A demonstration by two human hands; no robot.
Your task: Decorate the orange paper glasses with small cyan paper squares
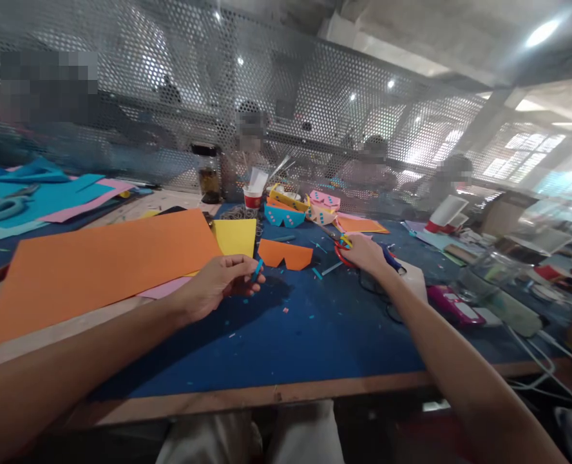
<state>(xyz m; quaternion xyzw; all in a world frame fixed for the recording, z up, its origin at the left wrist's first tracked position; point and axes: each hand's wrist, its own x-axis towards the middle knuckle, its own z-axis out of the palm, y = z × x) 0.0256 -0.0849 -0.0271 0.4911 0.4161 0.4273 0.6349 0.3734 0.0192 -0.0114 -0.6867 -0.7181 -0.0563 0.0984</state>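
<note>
From the notched orange paper mask (283,249) on the blue surface (266,361), the left hand (232,280) is at 8 o'clock, pinching a thin blue paper strip (257,269). At 3 o'clock, the right hand (364,251) touches red-handled metal scissors (337,243). A pink-spotted blue paper mask (286,218) is at 12, a red-and-white paper cup (252,200) at 11, a large orange paper sheet (107,261) at 9.

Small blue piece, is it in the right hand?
No, the left hand pinches the small blue piece, while the right hand is at the red-handled scissors.
</note>
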